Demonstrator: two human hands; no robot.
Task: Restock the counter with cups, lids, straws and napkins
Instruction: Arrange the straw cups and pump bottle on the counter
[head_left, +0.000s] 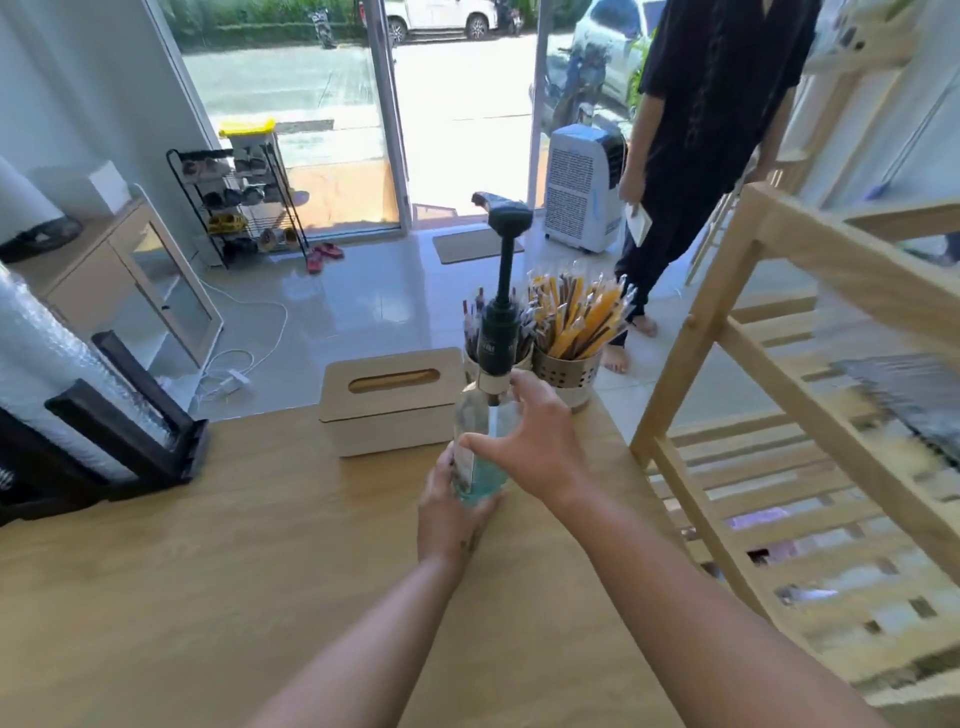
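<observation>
My left hand and right hand gripped the clear blue-liquid pump bottle; a tilt could topple the steel straw cup

Pump bottle: upright, dark pump head raised, blue liquid low inside.
Shoe rack: black wire, by the left wall, pairs on each tier.
Red sandals: on the tiles just right of the rack.
Doormat: flat before the open glass door.
Air cooler: white, upright beside the doorway.
Person: barefoot, dark clothes, white paper in one hand.
Wooden shelf unit: slatted, at the right.
Power strip: on the floor, white cable trailing.
</observation>
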